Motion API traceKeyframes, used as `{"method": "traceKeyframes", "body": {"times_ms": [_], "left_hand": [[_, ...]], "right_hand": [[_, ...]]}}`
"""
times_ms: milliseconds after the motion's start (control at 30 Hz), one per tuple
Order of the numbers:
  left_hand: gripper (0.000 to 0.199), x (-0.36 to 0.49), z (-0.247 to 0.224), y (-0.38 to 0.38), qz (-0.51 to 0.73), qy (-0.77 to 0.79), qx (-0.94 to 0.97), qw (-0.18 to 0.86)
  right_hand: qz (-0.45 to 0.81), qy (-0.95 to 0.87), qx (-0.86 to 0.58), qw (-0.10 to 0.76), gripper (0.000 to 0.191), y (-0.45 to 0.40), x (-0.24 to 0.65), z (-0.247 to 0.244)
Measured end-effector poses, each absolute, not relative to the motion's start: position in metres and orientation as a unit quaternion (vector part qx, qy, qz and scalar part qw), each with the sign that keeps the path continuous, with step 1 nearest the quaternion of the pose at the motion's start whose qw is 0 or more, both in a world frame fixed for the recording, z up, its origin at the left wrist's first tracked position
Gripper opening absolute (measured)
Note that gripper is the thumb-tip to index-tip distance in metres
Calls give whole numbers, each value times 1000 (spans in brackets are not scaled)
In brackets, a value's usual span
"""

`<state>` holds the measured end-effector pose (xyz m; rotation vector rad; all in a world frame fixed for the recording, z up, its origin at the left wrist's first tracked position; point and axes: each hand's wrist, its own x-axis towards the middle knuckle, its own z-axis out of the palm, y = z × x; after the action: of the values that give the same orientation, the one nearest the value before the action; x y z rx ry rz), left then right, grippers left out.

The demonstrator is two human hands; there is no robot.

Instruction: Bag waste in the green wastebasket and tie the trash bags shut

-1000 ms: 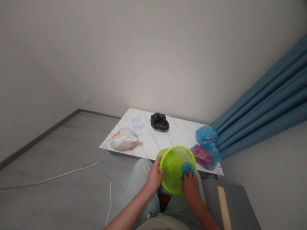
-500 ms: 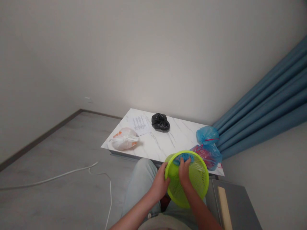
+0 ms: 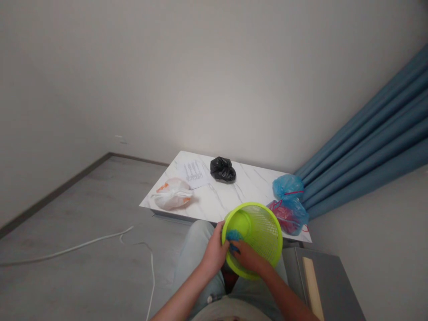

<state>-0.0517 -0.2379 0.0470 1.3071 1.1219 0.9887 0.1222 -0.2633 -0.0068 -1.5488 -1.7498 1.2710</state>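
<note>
Lime-green mesh basket (image 3: pixel 262 234) tilts between our hands: left hand (image 3: pixel 216 252) curls around its rim, right hand (image 3: pixel 247 260) pinches blue cloth (image 3: pixel 234 236) against its inner wall.

We observe the bare left hand (image 3: pixel 216 252) curled upright in a grip; bare right hand (image 3: pixel 248 260) turned inward, closed.

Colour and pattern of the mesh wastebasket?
The mesh wastebasket is lime green with a fine grid of holes in its wall; the head view shows it best.
</note>
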Motion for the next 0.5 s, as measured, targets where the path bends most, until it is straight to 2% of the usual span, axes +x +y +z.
{"method": "traceKeyframes", "body": {"times_ms": [100,167,333,500], "left_hand": [[65,-55,42,-238,405,487,557,538],[65,-55,40,-239,394,492,560,537],[64,-53,43,-243,384,486,575,535],[64,-52,56,-248,387,477,586,529]], "right_hand": [[408,-645,-625,166,30,-267,141,-16],[374,-629,-663,155,26,-265,148,-20],[293,-560,-740,232,18,-246,152,-15],[260,-510,-757,317,18,-214,147,-3]]}}
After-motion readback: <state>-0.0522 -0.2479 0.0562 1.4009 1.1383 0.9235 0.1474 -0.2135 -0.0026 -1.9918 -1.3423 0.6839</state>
